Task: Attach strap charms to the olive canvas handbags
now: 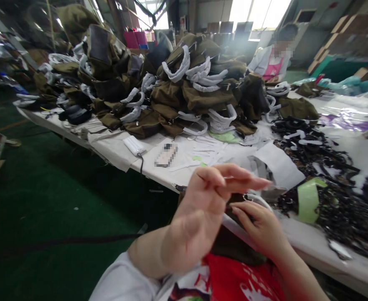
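1. Head view: the olive bag (238, 246) lies below the hands, between the table (115, 150) edge and the red apron (246, 278).
2. Head view: the left hand (202, 209) is raised, loosely uncurled, nothing visibly held. The right hand (259, 223) has fingertips close together at the bag; whether they grip cannot be told.
3. Head view: steadying the bag with the right fingertips would probably help.

The brown bags (207, 98) look like matt, creased cloth.

White sleeve (124, 281); red garment (227, 274), white print (250, 291).
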Demonstrator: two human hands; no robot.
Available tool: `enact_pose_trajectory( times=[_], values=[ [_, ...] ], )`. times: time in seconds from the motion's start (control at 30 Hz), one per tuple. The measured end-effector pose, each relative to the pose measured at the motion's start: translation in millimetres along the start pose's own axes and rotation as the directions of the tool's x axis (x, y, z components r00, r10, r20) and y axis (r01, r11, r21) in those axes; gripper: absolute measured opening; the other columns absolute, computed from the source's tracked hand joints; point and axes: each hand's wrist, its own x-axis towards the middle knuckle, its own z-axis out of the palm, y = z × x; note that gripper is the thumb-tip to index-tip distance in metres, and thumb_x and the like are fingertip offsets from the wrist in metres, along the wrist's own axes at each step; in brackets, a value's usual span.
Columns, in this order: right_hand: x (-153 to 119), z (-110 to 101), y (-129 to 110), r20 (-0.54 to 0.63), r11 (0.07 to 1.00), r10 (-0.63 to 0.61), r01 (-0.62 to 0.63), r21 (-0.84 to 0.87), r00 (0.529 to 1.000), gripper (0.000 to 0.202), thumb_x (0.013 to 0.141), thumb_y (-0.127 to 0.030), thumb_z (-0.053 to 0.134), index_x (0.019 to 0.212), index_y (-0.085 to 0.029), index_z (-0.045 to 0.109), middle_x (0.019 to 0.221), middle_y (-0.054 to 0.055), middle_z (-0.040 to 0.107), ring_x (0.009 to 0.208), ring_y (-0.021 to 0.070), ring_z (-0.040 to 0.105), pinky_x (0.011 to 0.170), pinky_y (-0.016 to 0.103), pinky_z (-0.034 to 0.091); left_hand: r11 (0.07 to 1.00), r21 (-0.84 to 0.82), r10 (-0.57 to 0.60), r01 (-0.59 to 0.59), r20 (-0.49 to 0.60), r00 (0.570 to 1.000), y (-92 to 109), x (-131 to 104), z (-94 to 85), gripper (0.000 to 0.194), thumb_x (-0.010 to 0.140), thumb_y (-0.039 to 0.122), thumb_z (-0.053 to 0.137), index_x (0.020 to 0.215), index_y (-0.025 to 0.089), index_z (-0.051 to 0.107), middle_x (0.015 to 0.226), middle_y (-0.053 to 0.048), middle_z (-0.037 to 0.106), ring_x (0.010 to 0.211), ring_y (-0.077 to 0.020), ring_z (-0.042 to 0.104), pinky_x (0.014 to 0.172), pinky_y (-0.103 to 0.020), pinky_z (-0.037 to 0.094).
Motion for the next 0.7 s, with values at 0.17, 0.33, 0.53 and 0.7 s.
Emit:
enact_pose_trajectory(
  times=[0.17, 0.33, 0.53, 0.7],
  values=[
    [39.6, -10.5, 19.6, -0.077, 0.953, 0.016, -0.038, -0.302, 0.997, 0.038, 0.09, -0.029, 0.053, 0.126, -0.018, 0.06, 0.127, 0.013, 0.062, 0.119, 0.0293, 0.055, 0.103, 0.044, 0.043, 0.621, -0.762, -0.21, 0.185, 0.065, 0.976, -54.0, 25.1, -7.0, 0.022, 0.078, 0.035, 0.06, 0.095, 0.021, 0.058, 0.111, -0.007, 0.068, 0.121, -0.0329, 0.059, 0.113, -0.052, 0.035],
    [73.7, 1.8, 30.2, 0.369, 0.879, 0.225, -0.024, -0.477, 0.902, 0.036, 0.09, -0.025, 0.049, 0.119, -0.011, 0.064, 0.113, 0.017, 0.069, 0.112, 0.0319, 0.06, 0.103, 0.045, 0.038, 0.536, -0.808, -0.347, 0.242, 0.051, 0.937, -73.8, 18.0, -21.3, 0.023, 0.074, 0.031, 0.06, 0.094, 0.019, 0.059, 0.106, -0.008, 0.069, 0.121, -0.034, 0.059, 0.115, -0.051, 0.031],
    [68.8, 15.2, 28.0, 0.446, 0.91, 0.222, -0.019, -0.414, 0.867, 0.032, 0.088, -0.029, 0.054, 0.115, -0.016, 0.065, 0.117, 0.013, 0.068, 0.112, 0.0289, 0.058, 0.099, 0.039, 0.039, 0.56, -0.79, -0.339, 0.249, 0.056, 0.939, -75.5, 21.7, -26.2, 0.025, 0.076, 0.035, 0.058, 0.095, 0.019, 0.058, 0.108, -0.009, 0.067, 0.122, -0.0333, 0.059, 0.112, -0.05, 0.035],
    [69.0, 24.9, 33.7, 0.359, 0.876, 0.209, -0.01, -0.483, 0.91, 0.023, 0.09, -0.026, 0.054, 0.106, -0.015, 0.067, 0.105, 0.014, 0.067, 0.108, 0.0294, 0.054, 0.099, 0.042, 0.038, 0.952, -0.252, -0.14, 0.173, 0.146, 0.979, -80.0, 14.2, -25.9, 0.028, 0.083, 0.03, 0.056, 0.11, 0.023, 0.057, 0.115, -0.008, 0.065, 0.113, -0.0277, 0.062, 0.104, -0.047, 0.043]
  ],
)
